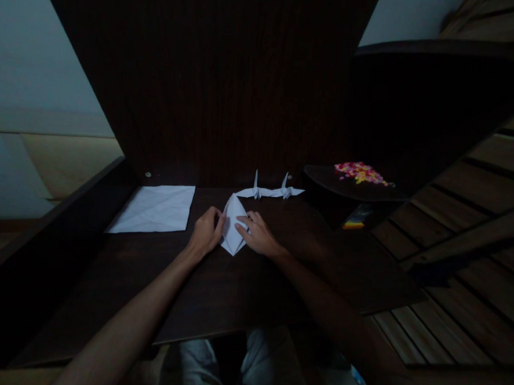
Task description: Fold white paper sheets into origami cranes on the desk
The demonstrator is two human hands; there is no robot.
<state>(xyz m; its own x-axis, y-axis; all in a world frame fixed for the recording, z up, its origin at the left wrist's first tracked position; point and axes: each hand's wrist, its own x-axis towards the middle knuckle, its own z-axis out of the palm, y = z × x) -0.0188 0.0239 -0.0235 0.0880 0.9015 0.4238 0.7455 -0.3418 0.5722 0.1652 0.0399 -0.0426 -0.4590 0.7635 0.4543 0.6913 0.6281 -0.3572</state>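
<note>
A white sheet of paper folded into a kite-like diamond (234,211) lies on the dark desk in the middle of the view. At its left edge, my left hand (206,229) pinches the paper between thumb and fingers. My right hand (258,233) rests on the paper's right side with fingers spread and pressing down on it. Just behind stand two white origami cranes (256,192), side by side with their wings outstretched and necks pointing up.
White creased paper (155,208) lies flat at the left of the desk (206,305). On the right, a rounded shelf (348,191) bears a heap of small colourful pieces (360,172). Beneath it is a small item with a yellow-red edge (354,224). A tall dark panel (228,86) rises behind.
</note>
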